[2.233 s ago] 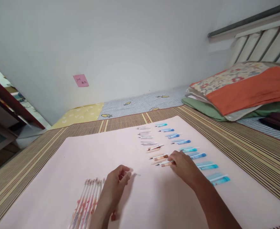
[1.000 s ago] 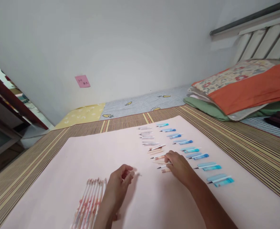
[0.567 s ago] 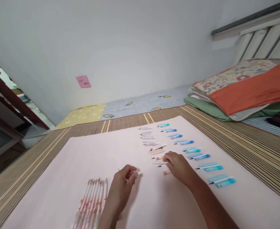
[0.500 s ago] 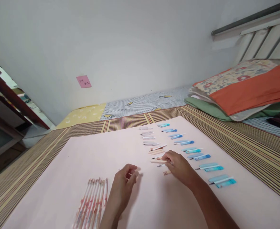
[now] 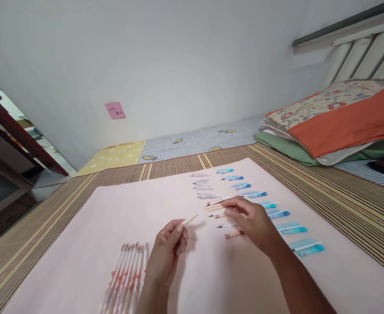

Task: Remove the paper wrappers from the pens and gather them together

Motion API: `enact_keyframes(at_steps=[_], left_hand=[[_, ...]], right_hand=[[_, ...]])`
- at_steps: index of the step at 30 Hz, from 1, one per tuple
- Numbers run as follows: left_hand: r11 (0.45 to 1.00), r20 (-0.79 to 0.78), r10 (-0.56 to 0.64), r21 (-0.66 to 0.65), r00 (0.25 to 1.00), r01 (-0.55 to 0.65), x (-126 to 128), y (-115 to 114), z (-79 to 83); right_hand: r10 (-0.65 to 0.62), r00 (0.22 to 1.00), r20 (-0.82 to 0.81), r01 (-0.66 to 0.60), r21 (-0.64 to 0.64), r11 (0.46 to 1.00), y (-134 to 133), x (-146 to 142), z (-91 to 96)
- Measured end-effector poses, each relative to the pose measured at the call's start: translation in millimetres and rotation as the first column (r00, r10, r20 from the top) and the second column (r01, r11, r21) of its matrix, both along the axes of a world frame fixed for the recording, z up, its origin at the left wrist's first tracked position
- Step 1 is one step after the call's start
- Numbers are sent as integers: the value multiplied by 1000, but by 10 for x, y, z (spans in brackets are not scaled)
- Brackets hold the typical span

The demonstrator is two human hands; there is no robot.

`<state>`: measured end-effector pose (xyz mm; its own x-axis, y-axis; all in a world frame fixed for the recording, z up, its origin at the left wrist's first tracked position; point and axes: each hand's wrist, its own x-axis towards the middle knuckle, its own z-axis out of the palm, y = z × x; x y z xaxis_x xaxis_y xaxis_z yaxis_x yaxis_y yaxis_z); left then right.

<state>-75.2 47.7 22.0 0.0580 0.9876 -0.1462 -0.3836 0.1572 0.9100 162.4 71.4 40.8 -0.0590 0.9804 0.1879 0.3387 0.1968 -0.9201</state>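
My left hand [image 5: 169, 240] pinches a cream pen barrel [image 5: 190, 219] between thumb and fingers, its free end pointing up and to the right. Over the group of beige pen parts [image 5: 214, 209] hovers my right hand [image 5: 252, 220], with thumb and index finger apart and no object visible between them. Below its fingers lie a thin pen refill [image 5: 223, 226] and a brown-and-beige piece [image 5: 233, 235]. Pale grey pen parts [image 5: 203, 188] lie farther back in a column. To the right runs a slanting row of blue pen parts [image 5: 311, 250], partly covered by my right hand.
A bundle of several patterned pens [image 5: 123, 279] lies left of my left forearm. Everything sits on a pale pink sheet [image 5: 80, 244] over a striped mat [image 5: 348, 209]. Folded bedding [image 5: 338, 126] is piled at the right, and a wall [image 5: 178, 65] stands behind.
The cream barrel has passed from my right hand to my left hand. My right hand has opened and shifted slightly up and right, uncovering the refill and the brown-and-beige piece.
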Motion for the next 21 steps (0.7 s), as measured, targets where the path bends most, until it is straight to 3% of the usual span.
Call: enact_keyframes(at_steps=[3, 7, 14, 21], left_hand=[[998, 205, 1, -57, 979, 11, -85, 19, -14], [996, 345, -6, -87, 939, 38, -122, 38, -47], [991, 384, 8, -126, 923, 44, -101, 44, -61], [990, 381, 45, -140, 923, 10, -101, 38, -43]], right_hand=[[-77, 958, 275, 70, 36, 997, 86, 122, -152], [-18, 821, 571, 13, 13, 1000, 166, 50, -375], [49, 744, 667, -53, -15, 999, 272, -107, -600], [89, 738, 669, -76, -48, 996, 235, -94, -540]])
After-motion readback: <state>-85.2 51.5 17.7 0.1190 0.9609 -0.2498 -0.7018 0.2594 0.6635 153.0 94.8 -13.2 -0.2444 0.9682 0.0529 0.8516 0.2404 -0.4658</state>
